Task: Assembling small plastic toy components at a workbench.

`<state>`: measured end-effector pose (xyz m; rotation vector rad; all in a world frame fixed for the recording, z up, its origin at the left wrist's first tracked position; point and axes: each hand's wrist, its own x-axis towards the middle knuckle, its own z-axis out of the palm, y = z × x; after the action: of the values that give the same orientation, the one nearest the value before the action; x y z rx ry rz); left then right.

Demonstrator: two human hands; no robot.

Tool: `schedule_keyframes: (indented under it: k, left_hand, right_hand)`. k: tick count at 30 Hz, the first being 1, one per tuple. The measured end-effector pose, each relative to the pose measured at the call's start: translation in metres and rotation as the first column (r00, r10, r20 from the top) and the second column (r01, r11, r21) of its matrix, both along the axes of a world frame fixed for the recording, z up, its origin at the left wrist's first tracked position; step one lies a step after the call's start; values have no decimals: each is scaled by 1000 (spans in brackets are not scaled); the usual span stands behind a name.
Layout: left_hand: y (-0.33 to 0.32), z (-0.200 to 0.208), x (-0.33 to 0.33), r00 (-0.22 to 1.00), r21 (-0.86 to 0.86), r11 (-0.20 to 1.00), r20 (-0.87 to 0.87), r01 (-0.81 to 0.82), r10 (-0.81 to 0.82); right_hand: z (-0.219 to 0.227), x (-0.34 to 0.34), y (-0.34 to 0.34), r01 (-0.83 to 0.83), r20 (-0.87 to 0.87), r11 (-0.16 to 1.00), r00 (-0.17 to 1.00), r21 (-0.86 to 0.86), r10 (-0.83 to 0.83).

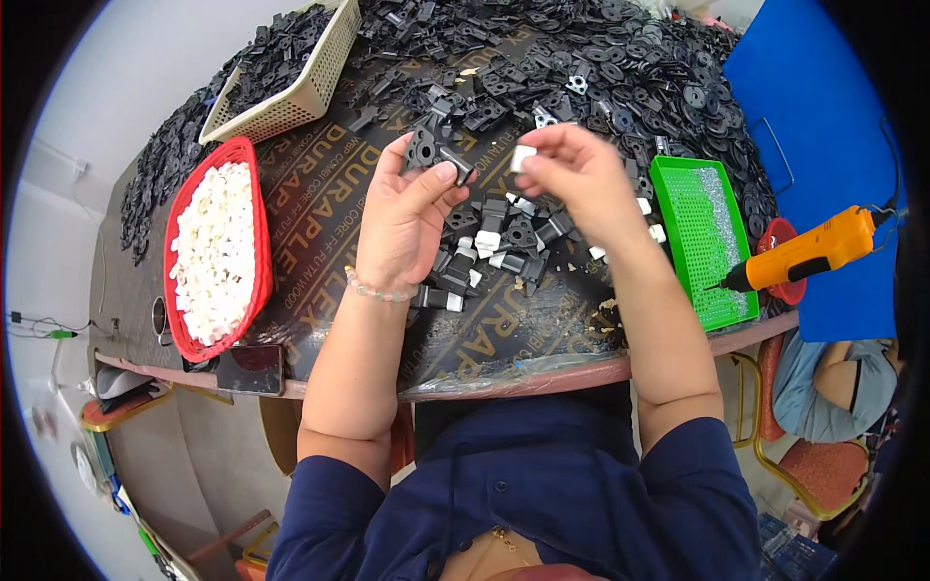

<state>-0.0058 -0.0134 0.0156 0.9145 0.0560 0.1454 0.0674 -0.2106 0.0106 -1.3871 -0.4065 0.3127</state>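
Note:
Above the middle of the table, my left hand (407, 208) grips a black plastic part (423, 148) with a flat, holed plate and a short cylinder at its side. To its right, my right hand (578, 174) pinches a small white block (523, 158) between thumb and fingers, a short gap away from the black part. Below and between the hands lies a loose pile of black parts (523, 232), some with white blocks (487, 240) on or beside them.
A red basket (260, 252) of white blocks stands left. Behind it, a cream basket (291, 104) holds black parts. Heaps of black pieces (620, 68) cover the far side. At right are a green tray (690, 232) of small silvery pieces, an orange electric screwdriver (814, 250) and a phone (250, 370) front left.

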Motion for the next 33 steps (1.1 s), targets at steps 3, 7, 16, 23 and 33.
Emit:
schedule_keyframes:
  k: [3, 7, 16, 23, 33]
  left_hand:
    - [2, -13, 5, 997, 63, 997, 61, -41, 38]
    - [-2, -15, 4, 994, 142, 987, 85, -81, 69]
    - [-12, -4, -2, 976, 318, 931, 177, -178, 126]
    - [7, -11, 0, 939, -3, 939, -6, 343, -343]
    - [68, -49, 45, 905, 908, 153, 349, -391, 242]
  right_hand:
    - [-5, -16, 19, -76, -86, 979, 992, 191, 94]
    - [-5, -23, 22, -110, -152, 959, 976, 260, 153]
    - [-10, -26, 22, -93, -66, 981, 992, 170, 105]
    - [-14, -24, 24, -126, 343, 988, 935, 93, 87]
    - [7, -29, 21, 81, 453, 897, 881, -435, 140]
